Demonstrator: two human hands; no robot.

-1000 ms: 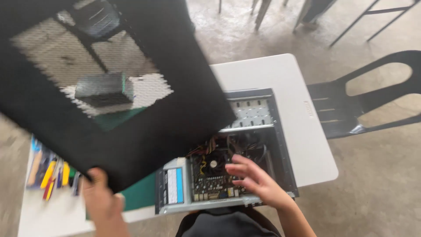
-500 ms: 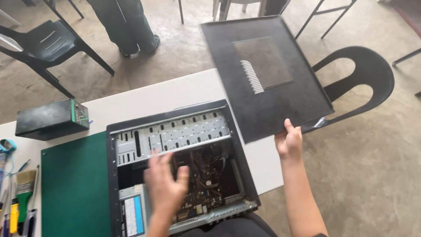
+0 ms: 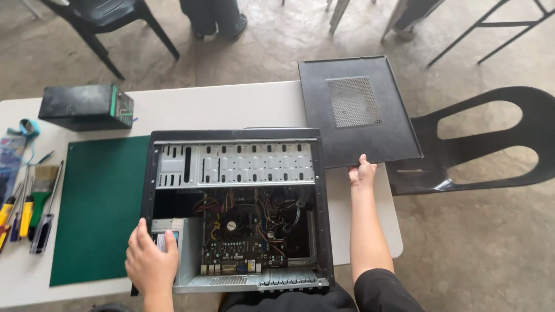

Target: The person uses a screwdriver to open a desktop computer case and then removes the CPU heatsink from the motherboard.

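Right hand [image 3: 362, 172] is out past the right wall of the open computer case [image 3: 234, 208], pinching the near edge of the black side panel [image 3: 358, 110] — the grip is closed on that panel, fingers curled over the rim. The panel lies nearly flat and a little skewed, its left part over the far right corner of the white bench [image 3: 231, 107], its right part hanging out beyond the bench edge toward the black plastic chair [image 3: 485, 144]. Its mesh vent faces up. The right forearm runs straight up from the bottom of the view, alongside the case but apart from it.

Left hand [image 3: 151, 261] sits at the near left corner of the case, palm down, fingers spread and resting on the silver drive box there — a loose hold, not wrapped around anything.

The case lies on its side, open top facing up, filling the middle of the bench; its near edge reaches the bench's front edge. Left of it, touching or just beside, the green cutting mat [image 3: 98, 208] gives bare flat room. Farther left, screwdrivers and a brush [image 3: 29, 211] line the bench edge. A dark box [image 3: 87, 107] sits at the far left corner, well apart from both hands. Bare concrete floor lies beyond the bench.
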